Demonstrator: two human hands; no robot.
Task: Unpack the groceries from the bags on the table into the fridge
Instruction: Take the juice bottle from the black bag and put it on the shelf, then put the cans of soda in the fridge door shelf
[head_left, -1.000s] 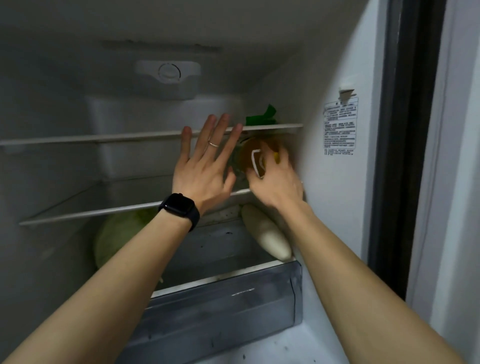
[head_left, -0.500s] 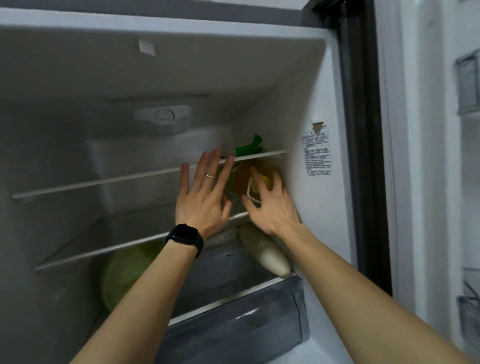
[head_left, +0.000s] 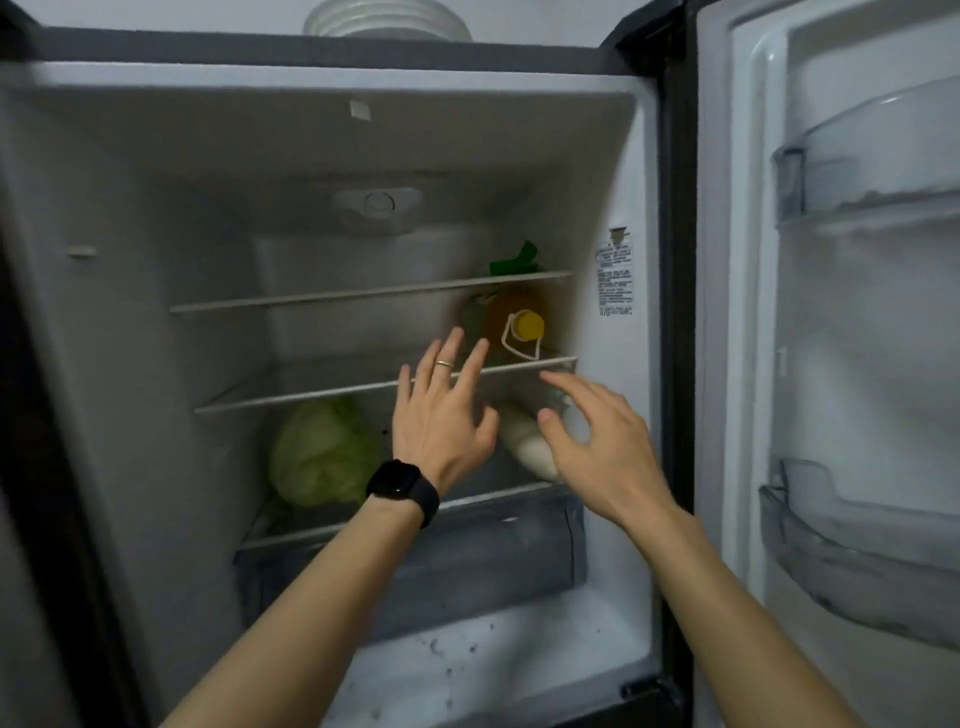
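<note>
On the middle glass shelf (head_left: 311, 395) of the open fridge (head_left: 156, 260), at its right end, an amber bottle with a yellow cap (head_left: 519, 319) lies cap outward, just beyond both hands. The left hand (head_left: 441, 415) and right hand (head_left: 602, 447) hover apart from it, fingers spread, holding nothing. The print on the white wall sticker (head_left: 614, 280) is too small to read.

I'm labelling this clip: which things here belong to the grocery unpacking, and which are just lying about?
Job: yellow-capped bottle, cabbage, white radish, green packet, middle shelf, left hand, right hand.
Lying about: stacked plates, wall sticker, door bins.
</note>
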